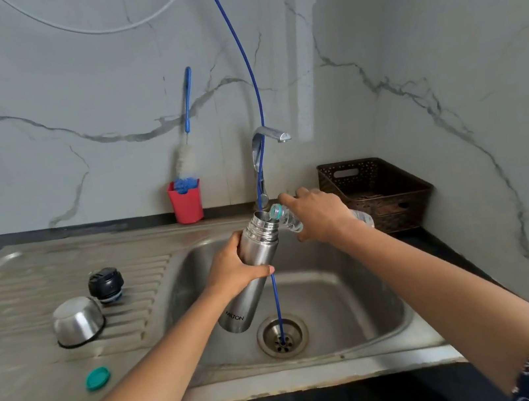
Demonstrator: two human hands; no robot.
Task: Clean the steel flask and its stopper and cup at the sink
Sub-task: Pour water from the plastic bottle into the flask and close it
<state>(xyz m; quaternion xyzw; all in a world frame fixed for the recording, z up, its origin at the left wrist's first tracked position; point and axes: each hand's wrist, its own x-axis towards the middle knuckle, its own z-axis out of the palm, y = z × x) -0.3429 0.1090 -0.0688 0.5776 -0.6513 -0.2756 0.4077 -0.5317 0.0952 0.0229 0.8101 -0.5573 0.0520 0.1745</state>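
The left hand has its fingers wrapped round the flask, tilting it over the sink so spills fall in the basin; the right hand grips a plastic bottle tipped against the flask's mouth, apparently filling it for rinsing; the stopper and upside-down cup wait on the draining surface, near a teal cap.

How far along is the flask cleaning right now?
Done: stopper and cup are off, on the drainboard. In hand: left hand holds the flask over the sink; right hand tips a plastic bottle to its mouth. Left: scrubbing; the brush stands in its holder.
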